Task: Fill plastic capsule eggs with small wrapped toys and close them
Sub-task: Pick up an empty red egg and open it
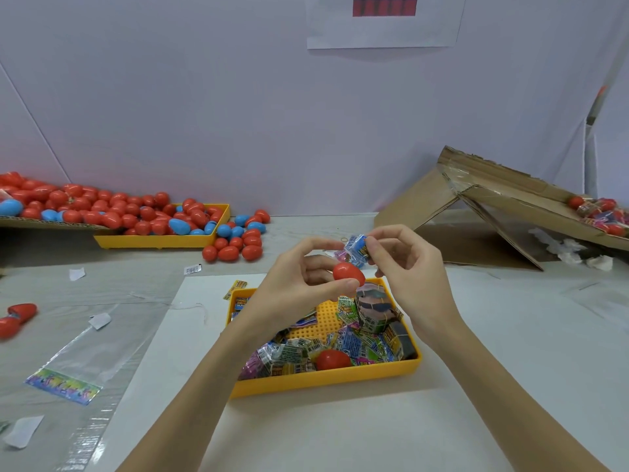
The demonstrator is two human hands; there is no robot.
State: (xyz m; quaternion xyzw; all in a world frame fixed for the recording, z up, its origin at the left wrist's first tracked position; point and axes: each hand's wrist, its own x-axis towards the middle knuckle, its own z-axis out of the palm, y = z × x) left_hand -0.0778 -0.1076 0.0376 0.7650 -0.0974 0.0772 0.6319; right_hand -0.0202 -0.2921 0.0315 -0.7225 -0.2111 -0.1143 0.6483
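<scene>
**One egg in hand, a great many left**

Mid-cycle, by the look of it. Left hand (299, 277) curled round a red egg piece (348, 272), thumb under it and fingers behind, held above the near yellow tray (326, 383). Right hand (405, 264) pinching a small blue wrapped toy (357, 247) between thumb and fingertips, just above and touching close to the egg piece. Hard to tell from this angle whether the red piece is an open half or a whole egg, since the opening, if any, faces away.

Toy not yet inside, then; closing still to come. Matching red half (333, 359) possibly the one lying in the near tray among the loose wrapped toys (350, 345), along with a banded bundle (374, 311) not yet broken up.

Far left: a heap of red and blue eggs (136, 212) spilling over a second yellow tray (160, 240) and onto the table. Whether filled or empty, impossible to say. Far right: a few red eggs (599, 212) on a tilted cardboard flap (503, 195), likely finished stock, though only a guess.

Plenty of toys remaining, so well short of done.
</scene>
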